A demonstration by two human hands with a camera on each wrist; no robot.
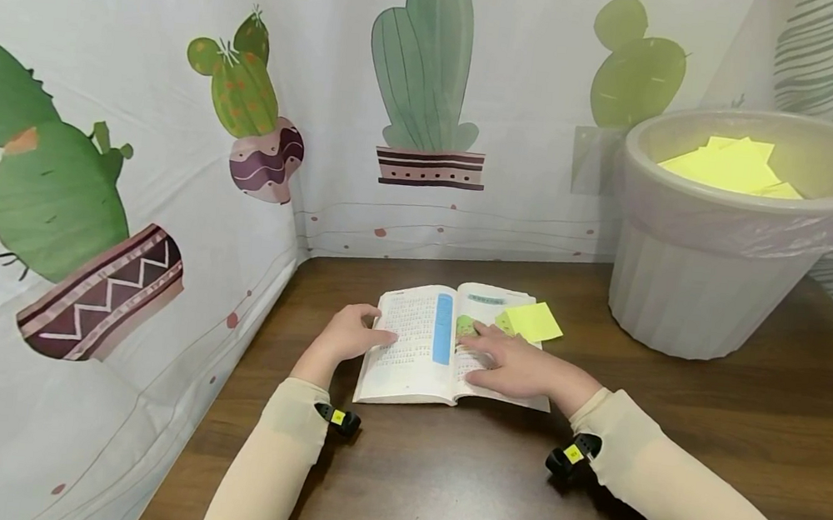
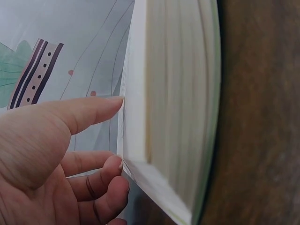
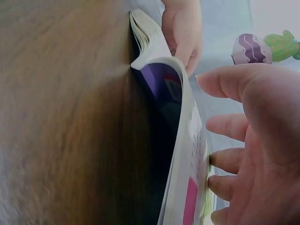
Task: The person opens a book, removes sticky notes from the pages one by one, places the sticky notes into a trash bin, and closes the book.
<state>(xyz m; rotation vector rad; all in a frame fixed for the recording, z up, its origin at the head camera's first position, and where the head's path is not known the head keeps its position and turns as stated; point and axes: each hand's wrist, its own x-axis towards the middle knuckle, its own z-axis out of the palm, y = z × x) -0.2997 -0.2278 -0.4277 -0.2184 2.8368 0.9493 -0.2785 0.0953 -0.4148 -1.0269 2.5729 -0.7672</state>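
An open book [image 1: 405, 380] lies on the table, with printed text, a blue block on its left page and a green picture on the right one. My left hand [image 1: 351, 333] holds the left edge; in the left wrist view its thumb [image 2: 96, 112] is on the page and its curled fingers are at the edge. Over the right page my right hand [image 1: 515, 363] rests with fingers spread, partly covering the picture. A yellow sticky note [image 1: 537, 320] lies at the right page's outer edge and sticks out past it. The right wrist view shows the book's lifted cover side [image 3: 176, 140].
A grey lined bin [image 1: 692, 295] stands at the back right, with several yellow paper sheets [image 1: 734, 167] in it. The brown wooden table [image 1: 433, 479] meets a cactus-printed cloth [image 1: 330, 218] at the back and left. Black straps with small cameras [image 1: 344, 422] sit on both wrists.
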